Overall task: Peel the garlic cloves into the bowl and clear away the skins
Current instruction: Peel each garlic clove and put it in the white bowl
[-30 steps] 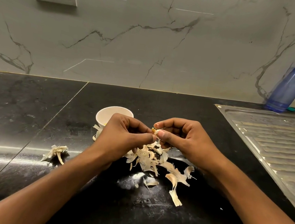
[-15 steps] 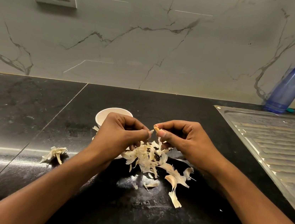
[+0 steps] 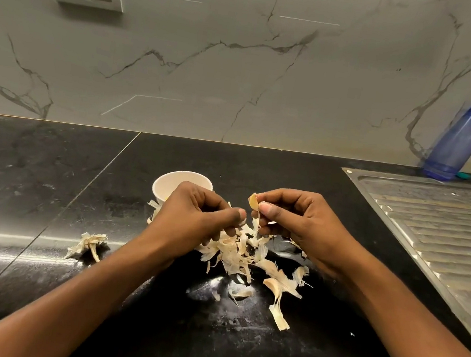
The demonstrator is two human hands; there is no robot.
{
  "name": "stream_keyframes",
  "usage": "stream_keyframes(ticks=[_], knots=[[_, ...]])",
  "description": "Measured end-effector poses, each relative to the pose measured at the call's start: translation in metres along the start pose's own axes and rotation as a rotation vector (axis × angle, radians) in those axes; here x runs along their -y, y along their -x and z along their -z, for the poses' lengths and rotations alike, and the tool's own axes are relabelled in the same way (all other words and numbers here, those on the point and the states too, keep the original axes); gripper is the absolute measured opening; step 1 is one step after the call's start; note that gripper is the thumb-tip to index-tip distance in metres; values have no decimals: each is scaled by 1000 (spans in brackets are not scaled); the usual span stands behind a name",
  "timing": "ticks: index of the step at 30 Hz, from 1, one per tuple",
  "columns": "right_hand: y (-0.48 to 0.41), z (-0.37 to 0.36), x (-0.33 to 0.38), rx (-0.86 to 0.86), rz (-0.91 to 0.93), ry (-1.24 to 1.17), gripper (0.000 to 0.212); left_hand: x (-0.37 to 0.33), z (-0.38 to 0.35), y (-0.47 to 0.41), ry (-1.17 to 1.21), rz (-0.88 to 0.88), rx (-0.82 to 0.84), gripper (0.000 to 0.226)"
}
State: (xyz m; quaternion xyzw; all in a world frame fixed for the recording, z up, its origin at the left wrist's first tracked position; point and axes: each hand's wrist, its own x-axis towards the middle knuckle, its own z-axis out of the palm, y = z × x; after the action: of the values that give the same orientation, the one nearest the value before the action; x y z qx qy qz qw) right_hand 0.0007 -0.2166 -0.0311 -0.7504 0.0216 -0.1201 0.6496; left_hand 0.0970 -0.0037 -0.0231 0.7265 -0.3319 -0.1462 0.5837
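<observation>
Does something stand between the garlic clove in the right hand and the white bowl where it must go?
Partly: the left hand hides the near rim of the bowl. From the clove, pinched in the right hand, to the bowl's right rim only bare counter shows.

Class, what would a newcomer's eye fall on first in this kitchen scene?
Mid-counter, the right hand pinches a yellowish garlic clove, the left hand curled beside it, in front of a white bowl. Pale skins litter the black counter beneath them. A blue bottle stands far right by the marble wall.
</observation>
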Motion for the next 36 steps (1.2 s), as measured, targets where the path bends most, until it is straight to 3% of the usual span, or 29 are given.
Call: stream_keyframes(ticks=[8, 13, 21, 36], knots=[[0, 0, 1, 66, -33, 77, 18, 0, 1, 1, -14, 6, -4, 15], [1, 0, 3, 104, -45, 122, 20, -1, 1, -1, 108, 44, -7, 4], [3, -2, 6, 172, -32, 208, 18, 1, 1, -3, 177, 80, 13, 9], [4, -2, 7, 129, 28, 183, 27, 1, -2, -2, 124, 21, 84, 10]])
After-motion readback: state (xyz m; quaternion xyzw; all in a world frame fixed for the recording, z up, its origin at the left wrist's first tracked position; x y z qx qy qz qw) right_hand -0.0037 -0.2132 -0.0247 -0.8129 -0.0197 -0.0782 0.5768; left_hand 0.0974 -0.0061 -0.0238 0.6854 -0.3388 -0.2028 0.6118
